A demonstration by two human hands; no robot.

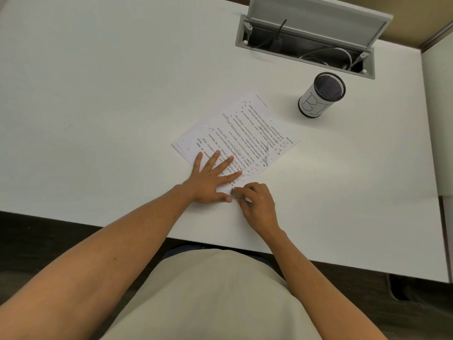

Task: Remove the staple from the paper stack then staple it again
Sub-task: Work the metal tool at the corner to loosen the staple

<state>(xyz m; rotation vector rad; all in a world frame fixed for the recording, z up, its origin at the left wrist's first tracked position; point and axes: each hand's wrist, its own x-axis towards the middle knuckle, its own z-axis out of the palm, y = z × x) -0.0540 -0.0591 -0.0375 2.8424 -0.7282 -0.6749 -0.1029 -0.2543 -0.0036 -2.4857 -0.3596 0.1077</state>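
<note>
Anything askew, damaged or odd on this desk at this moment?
Mostly tidy. The paper stack lies turned at an angle to the desk edge, its sheets fanned unevenly along the left side. The cable hatch in the desk stands open, cables showing. No spill or damage is visible.

Lighting bright, even, diffuse from overhead. Soft short shadows beneath both forearms. No glare on the white desk (98, 94). Wide-angle bending at edges. Print slightly blurred; near torso soft.
</note>
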